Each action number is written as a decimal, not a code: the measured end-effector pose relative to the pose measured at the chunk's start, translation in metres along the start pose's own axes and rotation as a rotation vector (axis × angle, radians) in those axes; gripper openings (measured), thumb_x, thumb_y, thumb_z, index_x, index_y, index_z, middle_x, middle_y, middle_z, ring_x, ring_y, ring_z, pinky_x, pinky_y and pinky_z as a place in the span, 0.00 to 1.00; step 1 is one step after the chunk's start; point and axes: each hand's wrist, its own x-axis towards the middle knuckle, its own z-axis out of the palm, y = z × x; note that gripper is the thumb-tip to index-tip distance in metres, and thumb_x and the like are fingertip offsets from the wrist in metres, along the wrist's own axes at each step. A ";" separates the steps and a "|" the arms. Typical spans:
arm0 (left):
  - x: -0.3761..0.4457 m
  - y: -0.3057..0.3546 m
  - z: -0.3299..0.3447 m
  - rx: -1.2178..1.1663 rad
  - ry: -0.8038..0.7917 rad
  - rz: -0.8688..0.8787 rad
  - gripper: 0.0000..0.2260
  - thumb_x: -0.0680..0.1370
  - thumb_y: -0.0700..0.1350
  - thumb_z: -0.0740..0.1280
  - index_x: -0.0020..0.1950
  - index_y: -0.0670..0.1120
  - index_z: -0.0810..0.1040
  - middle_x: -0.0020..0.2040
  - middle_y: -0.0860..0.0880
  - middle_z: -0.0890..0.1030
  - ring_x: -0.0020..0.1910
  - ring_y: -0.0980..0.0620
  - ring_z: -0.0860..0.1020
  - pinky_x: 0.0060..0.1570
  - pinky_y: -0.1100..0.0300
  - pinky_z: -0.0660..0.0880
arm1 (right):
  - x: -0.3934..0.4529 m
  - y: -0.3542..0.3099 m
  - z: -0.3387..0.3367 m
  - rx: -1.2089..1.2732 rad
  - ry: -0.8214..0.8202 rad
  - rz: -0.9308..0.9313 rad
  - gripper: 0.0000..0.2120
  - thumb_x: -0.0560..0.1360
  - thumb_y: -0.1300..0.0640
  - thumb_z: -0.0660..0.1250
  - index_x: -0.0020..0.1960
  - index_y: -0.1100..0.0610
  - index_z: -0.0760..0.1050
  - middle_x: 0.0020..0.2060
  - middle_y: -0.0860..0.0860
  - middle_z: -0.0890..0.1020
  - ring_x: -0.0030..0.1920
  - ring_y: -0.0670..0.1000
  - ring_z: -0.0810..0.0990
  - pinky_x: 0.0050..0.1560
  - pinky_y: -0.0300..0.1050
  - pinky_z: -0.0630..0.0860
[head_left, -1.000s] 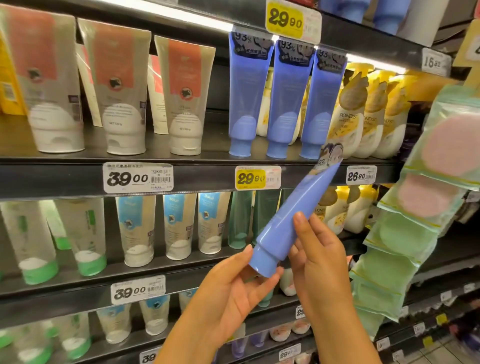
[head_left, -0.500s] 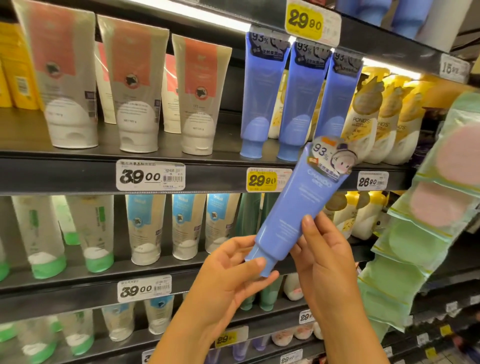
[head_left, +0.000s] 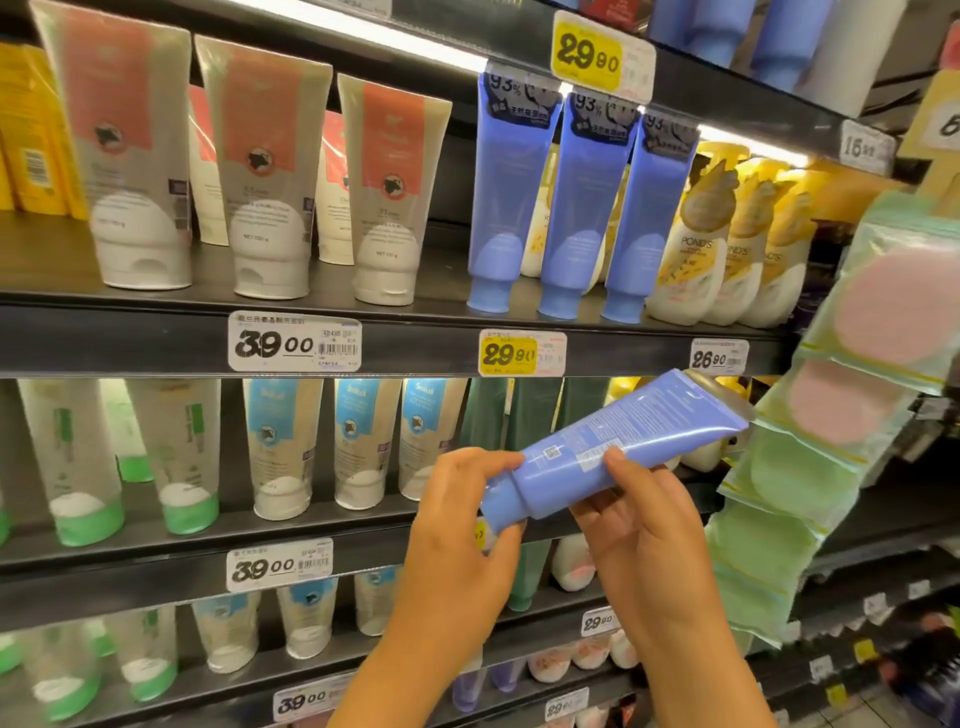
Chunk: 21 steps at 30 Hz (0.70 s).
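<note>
Blue tube (head_left: 623, 441) lies tilted between both hands — left hand (head_left: 462, 525) pinches its cap end, right hand (head_left: 639, 525) grips the body, printed back facing up.

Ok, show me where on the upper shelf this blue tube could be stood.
Bare shelf board shows between the red-labelled tubes and the three blue tubes; more lies in front of the yellow packs. From the blue tubes to the Pond's bottles it is packed tight.

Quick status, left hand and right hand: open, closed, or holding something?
Left hand: closed, pinching the cap end of the blue tube.
Right hand: closed, gripping the blue tube's body from below.
</note>
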 end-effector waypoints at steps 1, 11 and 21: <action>-0.001 0.002 0.001 0.001 0.004 0.013 0.25 0.69 0.30 0.70 0.56 0.56 0.72 0.53 0.55 0.73 0.52 0.58 0.73 0.50 0.63 0.74 | -0.001 -0.002 -0.001 0.005 0.013 -0.003 0.16 0.68 0.56 0.63 0.55 0.59 0.75 0.45 0.53 0.83 0.49 0.53 0.82 0.49 0.46 0.79; -0.005 0.012 0.005 -0.700 -0.138 -0.515 0.20 0.66 0.29 0.73 0.48 0.53 0.83 0.49 0.50 0.84 0.46 0.54 0.83 0.40 0.67 0.77 | -0.006 -0.013 -0.008 0.009 -0.019 -0.031 0.13 0.70 0.57 0.64 0.53 0.57 0.76 0.40 0.48 0.83 0.40 0.46 0.82 0.37 0.38 0.79; -0.004 0.025 0.004 -1.195 -0.262 -0.802 0.11 0.61 0.35 0.73 0.41 0.43 0.85 0.42 0.42 0.83 0.38 0.48 0.82 0.37 0.57 0.80 | 0.003 -0.022 -0.009 -0.040 -0.039 0.007 0.14 0.67 0.59 0.67 0.52 0.55 0.75 0.47 0.53 0.83 0.49 0.53 0.81 0.44 0.47 0.81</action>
